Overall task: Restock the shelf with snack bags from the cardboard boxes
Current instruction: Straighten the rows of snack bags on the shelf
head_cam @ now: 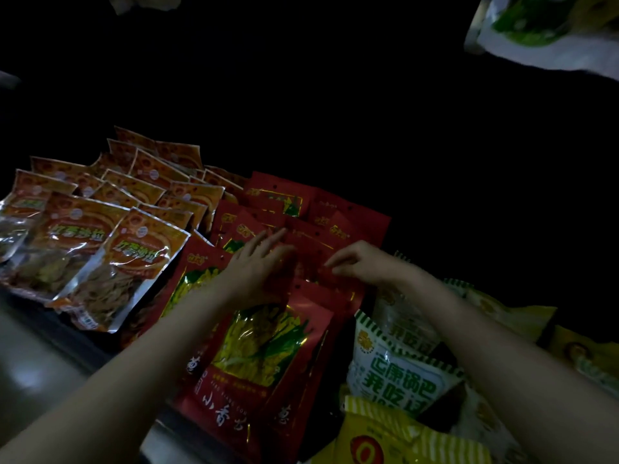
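The picture is very dim. The whole upper half is near black, and nothing of the shelf's depth can be made out there. What light there is falls from the viewer's side onto the nearest packets: the orange snack bags (100, 236) show white glare along their clear windows and foil edges, and the red snack bags (258, 346) glint on their gold print. The forearms are lit evenly, with soft shadow beneath them. The green-and-white bag (542, 31) at the top right corner is blurred and stretched by wide-angle distortion. Fine print is smeared throughout.
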